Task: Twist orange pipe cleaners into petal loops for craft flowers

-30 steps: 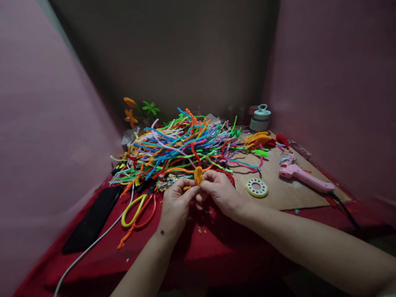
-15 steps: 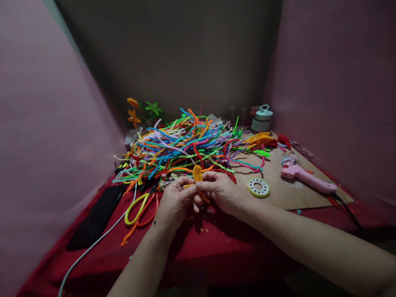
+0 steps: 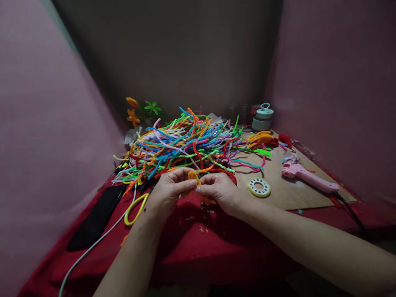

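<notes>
Between both hands is an orange-yellow pipe cleaner (image 3: 194,176), bent into a small loop on top, with loose ends sticking out low on the right. My left hand (image 3: 172,186) is closed, thumb and fingers pinching the piece from the left. My right hand (image 3: 217,189) pinches it from the right, with the thumbs close together. Just beyond the hands lies a big heap of multicoloured pipe cleaners (image 3: 182,144). Partly behind my left forearm are scissors, their yellow handle loop (image 3: 133,212) showing.
A black phone (image 3: 95,216) and a white cable (image 3: 102,241) lie at left. On the right, a board (image 3: 287,194) bears a tape roll (image 3: 259,187) and a pink glue gun (image 3: 309,177). Behind stand a mint-green lidded container (image 3: 262,117) and orange pipe-cleaner flowers (image 3: 133,117). Scraps dot the red cloth (image 3: 192,251).
My left hand has shifted slightly left, and its forearm now covers the scissors' red handle loop. The orange-yellow loop has turned and tilted to the left between the fingers.
</notes>
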`<state>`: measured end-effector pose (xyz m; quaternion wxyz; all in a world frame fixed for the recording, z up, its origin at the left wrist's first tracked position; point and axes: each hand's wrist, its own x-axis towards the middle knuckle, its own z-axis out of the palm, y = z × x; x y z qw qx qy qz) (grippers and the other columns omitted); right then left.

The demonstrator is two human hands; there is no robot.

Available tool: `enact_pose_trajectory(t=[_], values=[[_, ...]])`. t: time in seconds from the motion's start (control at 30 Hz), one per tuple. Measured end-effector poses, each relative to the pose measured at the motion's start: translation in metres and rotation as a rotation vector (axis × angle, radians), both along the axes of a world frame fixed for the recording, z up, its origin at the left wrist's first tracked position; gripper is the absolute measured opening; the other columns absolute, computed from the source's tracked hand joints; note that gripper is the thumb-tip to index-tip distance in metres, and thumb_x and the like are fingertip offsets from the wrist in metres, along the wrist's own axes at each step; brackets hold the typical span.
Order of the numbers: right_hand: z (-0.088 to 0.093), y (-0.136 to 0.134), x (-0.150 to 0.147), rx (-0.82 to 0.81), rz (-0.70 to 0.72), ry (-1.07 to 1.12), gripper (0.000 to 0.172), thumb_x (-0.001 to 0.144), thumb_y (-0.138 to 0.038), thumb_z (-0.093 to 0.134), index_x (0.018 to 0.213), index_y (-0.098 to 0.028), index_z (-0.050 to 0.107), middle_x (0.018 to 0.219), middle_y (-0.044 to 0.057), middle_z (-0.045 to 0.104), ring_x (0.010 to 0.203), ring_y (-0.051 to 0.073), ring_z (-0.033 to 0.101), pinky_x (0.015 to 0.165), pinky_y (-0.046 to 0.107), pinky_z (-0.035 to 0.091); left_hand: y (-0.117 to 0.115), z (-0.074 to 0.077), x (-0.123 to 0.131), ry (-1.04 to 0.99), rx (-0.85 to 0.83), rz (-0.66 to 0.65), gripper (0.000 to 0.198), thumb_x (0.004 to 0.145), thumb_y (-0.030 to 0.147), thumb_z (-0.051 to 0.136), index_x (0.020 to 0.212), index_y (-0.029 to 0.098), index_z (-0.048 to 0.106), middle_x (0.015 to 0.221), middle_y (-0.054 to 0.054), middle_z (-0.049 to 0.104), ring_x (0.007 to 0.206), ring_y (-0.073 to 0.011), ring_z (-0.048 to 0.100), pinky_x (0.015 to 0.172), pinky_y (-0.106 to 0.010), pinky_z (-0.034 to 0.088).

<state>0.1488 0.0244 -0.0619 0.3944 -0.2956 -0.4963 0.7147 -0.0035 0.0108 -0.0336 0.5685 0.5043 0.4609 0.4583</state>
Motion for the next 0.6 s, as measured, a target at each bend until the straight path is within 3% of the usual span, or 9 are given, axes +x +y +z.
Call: enact_pose_trajectory(t=[0.23, 0.43, 0.6], values=[[-0.001, 0.001, 0.001, 0.096, 0.013, -0.101, 0.018, 0.065, -0.022, 0.062, 0.052, -0.014, 0.053, 0.043, -0.006, 0.041, 0.041, 0.005, 0.031, 0.044, 0.024, 0.022, -0.002, 0.003, 0.000, 0.072, 0.073, -0.060, 0.023, 0.069, 0.018, 0.067, 0.091, 0.018, 0.059, 0.066, 0.004, 0.054, 0.048, -0.0037, 0.044, 0.044, -0.015, 0.034], [0.000, -0.001, 0.002, 0.121, 0.055, -0.076, 0.015, 0.065, -0.020, 0.060, 0.053, -0.014, 0.054, 0.044, -0.006, 0.042, 0.041, 0.005, 0.031, 0.044, 0.024, 0.023, -0.006, 0.019, -0.003, 0.186, 0.090, -0.164, 0.018, 0.071, 0.021, 0.065, 0.086, 0.015, 0.056, 0.067, 0.002, 0.055, 0.048, -0.0058, 0.047, 0.044, -0.017, 0.038], [0.004, -0.003, 0.002, 0.090, 0.114, -0.108, 0.012, 0.063, -0.017, 0.060, 0.053, -0.014, 0.054, 0.043, -0.006, 0.041, 0.040, 0.005, 0.030, 0.043, 0.023, 0.022, -0.003, 0.020, -0.012, 0.253, 0.073, -0.260, 0.016, 0.074, 0.020, 0.061, 0.089, 0.016, 0.056, 0.068, 0.001, 0.058, 0.045, -0.0065, 0.050, 0.043, -0.018, 0.039]])
